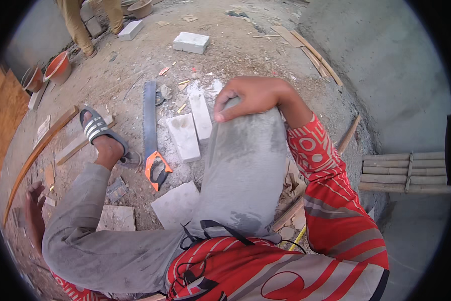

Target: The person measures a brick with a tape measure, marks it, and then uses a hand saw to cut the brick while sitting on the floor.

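My right hand (250, 98) is draped over my bent right knee, thumb and fingers apart around the grey trouser cloth. My left hand (34, 213) hangs beside my left leg at the picture's edge, fingers loosely bent, with nothing visible in it. Between my legs lies a handsaw (150, 118), its toothed blade pointing away and its orange and black handle toward me. Right of the blade, two pale lightweight blocks (183, 136) lie side by side in white dust, close to my right knee. A flat pale slab (177, 204) lies nearer me, partly hidden by my leg.
Farther out lie a white block (191, 42) and another block (130, 30). An orange bucket (58, 68) stands far left, near a person's tan-trousered legs (77, 25). A curved wooden strip (39, 155) lies left. Bundled bamboo poles (406, 171) are by the right wall (386, 65).
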Tool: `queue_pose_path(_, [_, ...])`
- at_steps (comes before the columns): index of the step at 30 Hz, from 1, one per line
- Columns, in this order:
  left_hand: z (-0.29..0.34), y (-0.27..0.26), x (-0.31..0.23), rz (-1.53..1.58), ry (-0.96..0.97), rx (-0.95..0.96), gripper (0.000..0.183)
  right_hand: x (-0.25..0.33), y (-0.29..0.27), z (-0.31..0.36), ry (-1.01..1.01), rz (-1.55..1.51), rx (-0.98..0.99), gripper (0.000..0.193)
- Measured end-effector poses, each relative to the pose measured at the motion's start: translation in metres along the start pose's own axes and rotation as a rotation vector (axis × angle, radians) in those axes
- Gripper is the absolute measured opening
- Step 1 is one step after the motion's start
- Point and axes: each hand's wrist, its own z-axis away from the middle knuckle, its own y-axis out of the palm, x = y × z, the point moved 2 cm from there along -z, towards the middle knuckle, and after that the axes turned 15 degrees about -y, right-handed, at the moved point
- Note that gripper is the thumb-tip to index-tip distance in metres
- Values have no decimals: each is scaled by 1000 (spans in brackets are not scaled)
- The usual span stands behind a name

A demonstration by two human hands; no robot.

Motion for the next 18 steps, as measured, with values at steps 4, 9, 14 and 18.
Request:
queue_pose_path(4, [-15, 223, -6, -309, 116, 460, 51, 1, 8, -53, 36, 234, 0, 65])
queue_pose_path(9, [23, 268, -18, -462, 123, 578, 51, -6, 14, -47, -6, 233, -121, 73])
queue_pose_path(14, [32, 262, -22, -446, 142, 619, 51, 3, 16, -53, 18, 282, -84, 78])
queue_pose_path(18, [37, 280, -25, -407, 155, 656, 52, -3, 20, -81, 34, 289, -64, 76])
